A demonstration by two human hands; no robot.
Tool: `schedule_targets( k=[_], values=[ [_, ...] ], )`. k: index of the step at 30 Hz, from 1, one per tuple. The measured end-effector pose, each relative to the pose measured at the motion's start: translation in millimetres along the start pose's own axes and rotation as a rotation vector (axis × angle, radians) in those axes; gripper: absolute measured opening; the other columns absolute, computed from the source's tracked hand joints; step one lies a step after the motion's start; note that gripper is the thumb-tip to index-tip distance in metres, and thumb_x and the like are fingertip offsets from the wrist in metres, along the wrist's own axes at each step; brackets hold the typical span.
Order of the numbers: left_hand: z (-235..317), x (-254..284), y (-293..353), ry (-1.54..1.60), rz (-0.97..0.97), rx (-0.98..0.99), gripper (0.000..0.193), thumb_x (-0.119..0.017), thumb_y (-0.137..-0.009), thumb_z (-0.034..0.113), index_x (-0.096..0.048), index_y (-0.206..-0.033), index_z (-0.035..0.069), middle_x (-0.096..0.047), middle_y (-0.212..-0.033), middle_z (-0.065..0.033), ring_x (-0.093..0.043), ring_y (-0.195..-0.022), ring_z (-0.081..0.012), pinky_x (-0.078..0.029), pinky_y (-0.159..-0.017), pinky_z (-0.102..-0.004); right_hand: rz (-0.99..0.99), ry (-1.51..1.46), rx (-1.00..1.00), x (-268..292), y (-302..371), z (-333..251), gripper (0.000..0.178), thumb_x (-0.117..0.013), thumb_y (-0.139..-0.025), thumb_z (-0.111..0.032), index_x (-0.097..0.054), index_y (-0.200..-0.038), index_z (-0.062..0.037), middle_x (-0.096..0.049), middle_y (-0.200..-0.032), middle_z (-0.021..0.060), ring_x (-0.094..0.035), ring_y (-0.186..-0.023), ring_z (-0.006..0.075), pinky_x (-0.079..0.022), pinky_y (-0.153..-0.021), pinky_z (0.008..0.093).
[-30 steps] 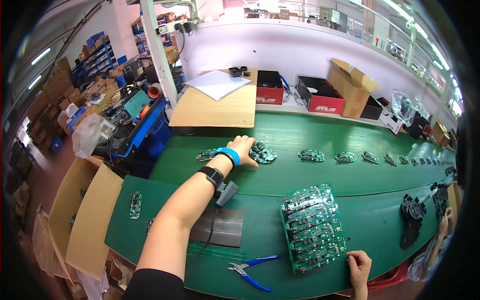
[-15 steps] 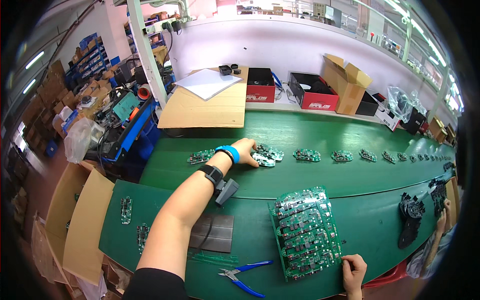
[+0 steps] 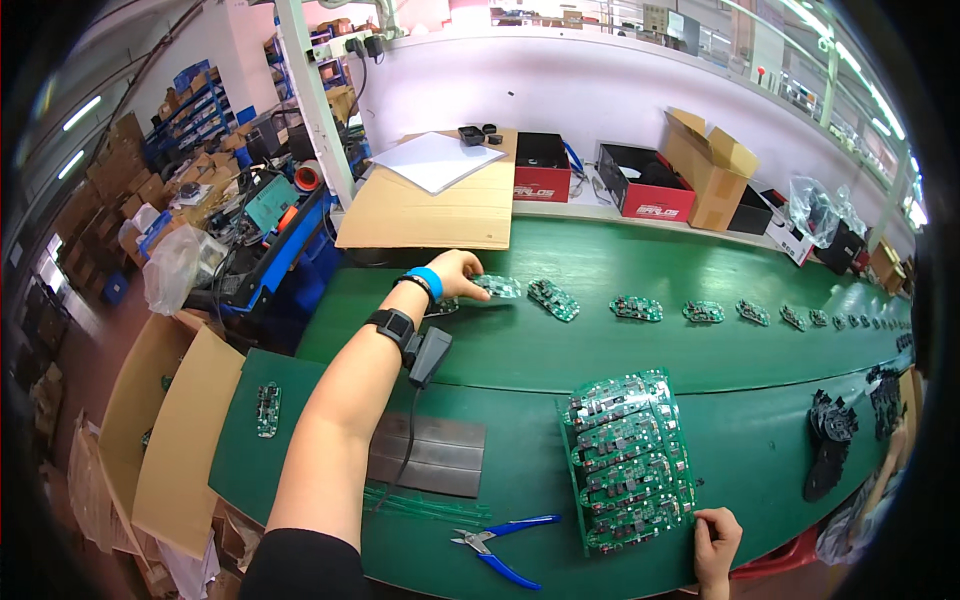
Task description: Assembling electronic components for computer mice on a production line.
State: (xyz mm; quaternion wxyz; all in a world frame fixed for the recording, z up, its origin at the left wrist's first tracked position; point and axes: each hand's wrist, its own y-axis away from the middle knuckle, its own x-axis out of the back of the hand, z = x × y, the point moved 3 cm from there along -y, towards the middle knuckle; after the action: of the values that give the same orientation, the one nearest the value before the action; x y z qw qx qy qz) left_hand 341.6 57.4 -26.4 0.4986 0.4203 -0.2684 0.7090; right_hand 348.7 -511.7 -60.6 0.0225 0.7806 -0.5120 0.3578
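In the head view, the left hand (image 3: 456, 273) reaches out over the far green table (image 3: 590, 360). Its thumb and fingers are pinched close together on the left end of a small green board (image 3: 502, 287). A blue band (image 3: 428, 281) goes around that wrist, and a black strap with a grey box (image 3: 430, 357) sits nearer on the arm.

Just right of the held board lies a tilted board (image 3: 553, 299). From there a row of boards (image 3: 636, 308) runs away to the right, with gaps between them. Another board (image 3: 443, 306) peeks out from behind the left wrist, mostly hidden.

The right hand (image 3: 716, 542) is low on the right, by the near right corner of a big sheet of boards (image 3: 630, 460). Its fingers are curled in, with the tips right at that corner. I cannot tell if they pinch it. The big sheet lies on the near green table (image 3: 530, 430).

Left of the sheet are cutters (image 3: 481, 543) with blue handles, spread open. Farther left are dark flat plates (image 3: 440, 455), with thin green strips (image 3: 430, 502) on their near side. A lone board (image 3: 268, 410) lies at the left, near a brown box (image 3: 185, 455). Far right, there are black parts (image 3: 828, 450) in a pile, near another person's arm (image 3: 880, 490).
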Motion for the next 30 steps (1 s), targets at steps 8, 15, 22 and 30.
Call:
schedule_targets(
  k=[8,15,22,30],
  values=[
    [-13.3,0.7,32.9,-0.294,-0.038,0.178,0.072,-0.084,-0.05,0.044,-0.056,-0.107,0.011,-0.05,-0.111,-0.016,-0.045,-0.108,-0.0328,-0.04,-0.092,-0.0408,0.001,0.015,-0.005,2.5,2.8,3.0,0.004,-0.054,-0.075,0.004,-0.057,-0.077,0.0023,-0.047,-0.064,0.0045,-0.043,-0.057,0.0116,-0.033,-0.052,0.0242],
    [-60.7,36.4,65.1,-0.547,-0.04,0.437,0.059,-0.081,-0.057,0.032,-0.056,-0.109,0.015,-0.055,-0.113,-0.006,-0.048,-0.11,-0.0281,-0.04,-0.091,-0.0445,-0.006,0.023,-0.011,0.7,1.2,6.4,0.004,-0.053,-0.075,0.004,-0.056,-0.076,0.0023,-0.046,-0.064,0.005,-0.042,-0.057,0.0117,-0.032,-0.052,0.0243],
    [4.9,-14.8,26.5,-0.339,0.119,0.002,0.066,-0.072,-0.063,0.053,-0.053,-0.116,0.018,-0.05,-0.117,-0.0077,-0.042,-0.115,-0.0284,-0.035,-0.092,-0.0464,0.004,0.026,0.001,1.1,3.5,12.6,0.004,-0.053,-0.075,0.004,-0.056,-0.077,0.0024,-0.045,-0.064,0.0038,-0.041,-0.057,0.0107,-0.031,-0.052,0.0241],
    [15.8,-4.4,23.7,-0.474,-0.053,0.164,0.058,-0.074,-0.062,0.05,-0.058,-0.105,0.013,-0.056,-0.107,-0.0076,-0.049,-0.108,-0.0262,-0.038,-0.082,-0.0447,0.0,0.016,-0.01,-0.5,1.9,5.3,0.004,-0.053,-0.075,0.005,-0.056,-0.076,0.0023,-0.045,-0.064,0.0041,-0.041,-0.057,0.0109,-0.031,-0.052,0.0239]
  ],
)
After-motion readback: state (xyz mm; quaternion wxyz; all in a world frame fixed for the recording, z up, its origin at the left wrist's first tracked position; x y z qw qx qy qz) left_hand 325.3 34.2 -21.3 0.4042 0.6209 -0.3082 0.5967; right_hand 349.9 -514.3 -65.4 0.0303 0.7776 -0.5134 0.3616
